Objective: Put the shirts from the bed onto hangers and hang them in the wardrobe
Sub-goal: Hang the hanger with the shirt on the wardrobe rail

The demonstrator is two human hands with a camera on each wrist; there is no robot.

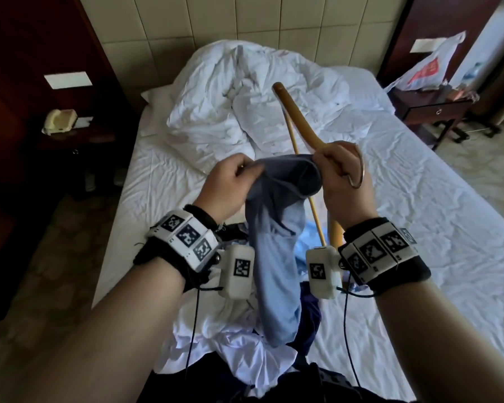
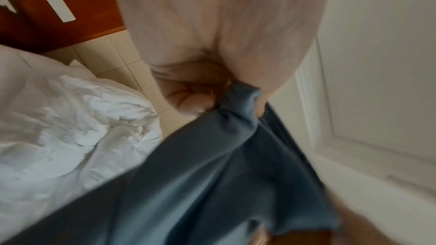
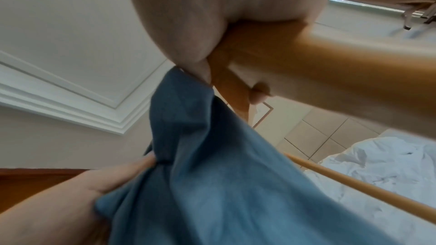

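Left hand (image 1: 227, 184) pinches the blue shirt (image 1: 277, 257), right hand (image 1: 342, 173) grips the wooden hanger (image 1: 296, 117) plus a shirt edge; the bunched fabric may snag or slide off the hanger arm.

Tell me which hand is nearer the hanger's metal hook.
Right. The right hand grips the hanger beside its hook; the left hand pinches the shirt across from it.

Right hand (image 3: 188, 31) grips hanger (image 3: 295, 59), pinches shirt (image 3: 212, 174).

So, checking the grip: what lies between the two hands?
In the head view, a bunched opening of the blue-grey cotton shirt spans between left hand and right hand, which also holds the wooden hanger.
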